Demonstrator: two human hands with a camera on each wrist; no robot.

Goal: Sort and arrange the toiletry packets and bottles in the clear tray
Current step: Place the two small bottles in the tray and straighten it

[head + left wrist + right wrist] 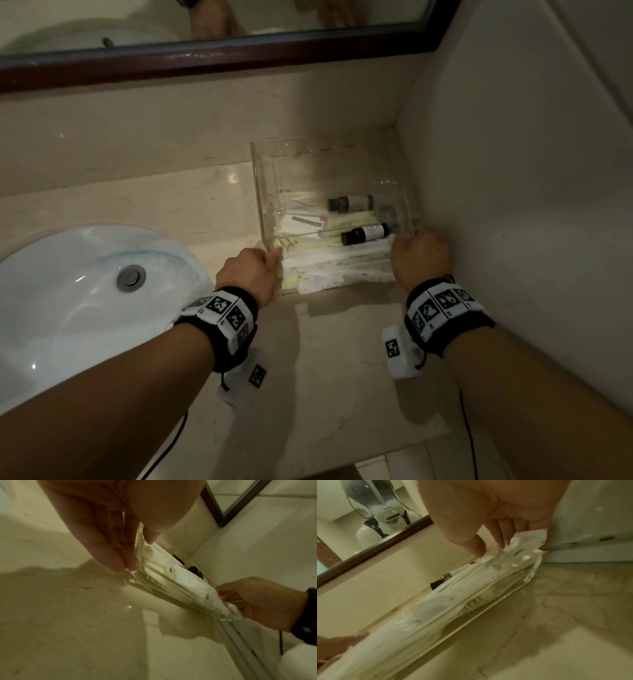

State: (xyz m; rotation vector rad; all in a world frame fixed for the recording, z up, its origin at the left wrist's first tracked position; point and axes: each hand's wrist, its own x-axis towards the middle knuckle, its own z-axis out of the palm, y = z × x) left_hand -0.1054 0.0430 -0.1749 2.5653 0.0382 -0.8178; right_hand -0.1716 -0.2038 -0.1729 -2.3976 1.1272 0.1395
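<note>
Head view: left hand (251, 270) and right hand (419, 255) pinch packets (337, 265) at tray (262, 192) front; squaring them, bottles (364, 233) probably next.

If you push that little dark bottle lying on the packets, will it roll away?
Probably a little. The dark bottle is round and lies on its side, so a sideways nudge would likely roll it. It rests on soft white packets, which should slow it, and the clear tray has walls that would likely stop it.
</note>
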